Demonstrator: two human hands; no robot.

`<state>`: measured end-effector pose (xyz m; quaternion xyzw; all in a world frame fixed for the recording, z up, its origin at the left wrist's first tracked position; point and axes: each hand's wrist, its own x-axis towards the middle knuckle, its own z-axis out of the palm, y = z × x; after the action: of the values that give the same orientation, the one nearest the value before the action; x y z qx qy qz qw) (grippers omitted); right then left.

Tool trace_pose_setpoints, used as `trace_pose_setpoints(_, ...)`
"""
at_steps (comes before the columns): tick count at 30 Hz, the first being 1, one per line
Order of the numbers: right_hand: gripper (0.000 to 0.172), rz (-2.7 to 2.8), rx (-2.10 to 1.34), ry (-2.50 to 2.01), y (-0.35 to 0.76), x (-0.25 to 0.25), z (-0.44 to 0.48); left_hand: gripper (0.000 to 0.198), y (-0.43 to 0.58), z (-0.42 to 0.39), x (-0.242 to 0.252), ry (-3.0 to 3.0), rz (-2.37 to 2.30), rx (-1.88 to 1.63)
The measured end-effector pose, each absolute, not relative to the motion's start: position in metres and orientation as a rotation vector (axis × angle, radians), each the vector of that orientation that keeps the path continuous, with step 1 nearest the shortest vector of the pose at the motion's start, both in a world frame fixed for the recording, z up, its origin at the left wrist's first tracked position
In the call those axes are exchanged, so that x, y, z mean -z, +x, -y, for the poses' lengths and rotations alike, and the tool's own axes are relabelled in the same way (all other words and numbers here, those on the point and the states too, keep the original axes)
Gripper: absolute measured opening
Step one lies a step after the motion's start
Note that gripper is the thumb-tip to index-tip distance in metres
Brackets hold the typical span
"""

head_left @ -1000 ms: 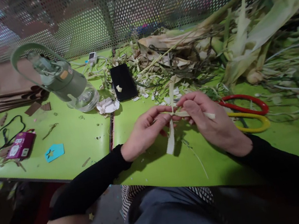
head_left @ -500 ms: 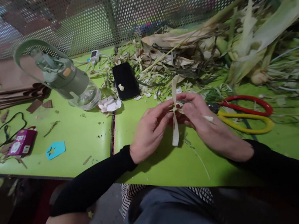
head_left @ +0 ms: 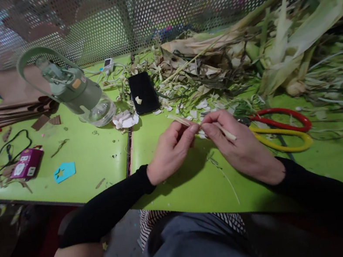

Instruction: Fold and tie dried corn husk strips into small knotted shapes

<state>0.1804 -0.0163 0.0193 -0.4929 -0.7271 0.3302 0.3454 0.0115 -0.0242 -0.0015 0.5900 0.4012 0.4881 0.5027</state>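
Between both hands is a pale corn husk strip [head_left: 180, 120], one end sticking out past my left fingers and another lying along my right palm. My left hand [head_left: 172, 148] pinches it between thumb and forefinger. My right hand [head_left: 239, 145] pinches it close by, so the two sets of fingertips almost meet. The middle of the strip is hidden by the fingers. Right beside my right hand lie scissors [head_left: 283, 131] with one red and one yellow handle, their blades partly covered. A thin green fibre [head_left: 229, 180] rests on the green table [head_left: 157, 197] below the hands.
A black phone [head_left: 143, 93] and a green-lidded water bottle [head_left: 85, 92] stand behind my left hand. Heaped husk scraps [head_left: 197, 68] and a large corn husk [head_left: 306, 45] line the back right. A purple box [head_left: 27, 163] and a blue paper tag [head_left: 64, 171] lie left.
The strip has turned from upright between my fingers to lying across them. Both hands have shifted slightly, and their thumbs and forefingers now pinch closer together.
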Motion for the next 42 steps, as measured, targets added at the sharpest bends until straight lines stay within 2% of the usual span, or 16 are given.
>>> trace_pose_setpoints(4, 0.031, 1.848, -0.850, -1.276, 0.178, -0.022, 0.021, 0.016, 0.013, 0.026, -0.004, 1.432, -0.954, -1.271)
trace_pose_setpoints(9, 0.037, 1.569, -1.178, -1.262, 0.178, -0.021, 0.023, 0.015, 0.011, 0.029, -0.009, 1.443, -0.960, -1.235)
trace_pose_setpoints(13, 0.035, 1.357, -1.430, -1.202, 0.177, -0.020, 0.021, 0.016, 0.009, 0.030, -0.011, 1.531, -0.963, -1.251)
trace_pose_setpoints(17, 0.032, 1.231, -1.533, -1.137, 0.175, -0.022, 0.019, 0.019, 0.007, 0.031, -0.012, 1.569, -0.955, -1.250)
trace_pose_setpoints(25, 0.036, 1.205, -1.536, -1.091, 0.177, -0.021, 0.021, 0.035, 0.006, 0.034, -0.017, 1.441, -0.983, -1.136)
trace_pose_setpoints(35, 0.040, 1.367, -1.395, -1.172, 0.178, -0.024, 0.024, 0.034, 0.002, 0.039, -0.031, 1.216, -0.860, -0.973)
trace_pose_setpoints(42, 0.039, 1.486, -1.236, -1.149, 0.182, -0.024, 0.023, 0.030, 0.000, 0.036, -0.023, 1.386, -1.000, -0.966)
